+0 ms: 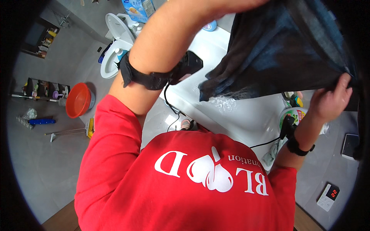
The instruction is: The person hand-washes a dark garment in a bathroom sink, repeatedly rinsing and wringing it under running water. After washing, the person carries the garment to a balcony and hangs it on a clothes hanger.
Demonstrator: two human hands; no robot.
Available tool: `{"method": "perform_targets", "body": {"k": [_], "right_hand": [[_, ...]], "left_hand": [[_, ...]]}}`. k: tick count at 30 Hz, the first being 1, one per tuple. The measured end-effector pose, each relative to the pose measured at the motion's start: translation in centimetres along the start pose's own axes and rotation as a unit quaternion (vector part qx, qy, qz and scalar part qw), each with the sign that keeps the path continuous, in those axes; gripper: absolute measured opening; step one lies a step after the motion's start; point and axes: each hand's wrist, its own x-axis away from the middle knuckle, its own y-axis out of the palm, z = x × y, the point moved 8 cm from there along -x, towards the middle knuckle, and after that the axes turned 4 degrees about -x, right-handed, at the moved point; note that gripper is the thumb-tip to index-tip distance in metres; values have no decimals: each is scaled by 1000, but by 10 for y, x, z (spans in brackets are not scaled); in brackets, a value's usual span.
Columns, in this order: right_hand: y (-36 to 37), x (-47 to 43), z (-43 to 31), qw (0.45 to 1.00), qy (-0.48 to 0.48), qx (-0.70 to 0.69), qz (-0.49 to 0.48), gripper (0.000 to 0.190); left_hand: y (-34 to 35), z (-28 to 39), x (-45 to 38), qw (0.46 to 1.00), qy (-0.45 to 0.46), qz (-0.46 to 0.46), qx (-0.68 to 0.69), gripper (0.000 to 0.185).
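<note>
A dark blue-black wet cloth (277, 55), perhaps a garment, is spread in the air over a white basin (248, 115). My right hand (332, 99) grips its lower right edge between thumb and fingers. The cloth also hangs from my left hand (247, 4), which lies at the top edge of the view with its fingers cut off. The cloth's lower left corner hangs low over the basin, beside rippling water (224, 105). Black straps with small devices are on my left arm and right wrist.
A toilet (111, 62) with raised lid stands at the upper left. An orange basin (78, 100), a broom and a wall rack are at the left. A round tub (292, 114) and a grey-green cloth (271, 156) are by the white basin's right end. Black cables hang near both arms.
</note>
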Motion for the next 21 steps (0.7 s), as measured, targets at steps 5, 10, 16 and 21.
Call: {"method": "perform_targets", "body": {"k": [5, 10, 16, 21], "right_hand": [[39, 94, 79, 923, 17, 215, -320, 18], [28, 225, 170, 856, 125, 208, -457, 22], [-8, 230, 189, 877, 359, -134, -291, 73], [26, 228, 175, 856, 252, 47, -448, 74]], "left_hand": [[52, -109, 111, 970, -180, -62, -150, 52], [120, -209, 287, 877, -431, -149, -155, 78], [116, -188, 215, 918, -379, -74, -86, 26], [133, -108, 87, 931, -302, -50, 199, 27]]}}
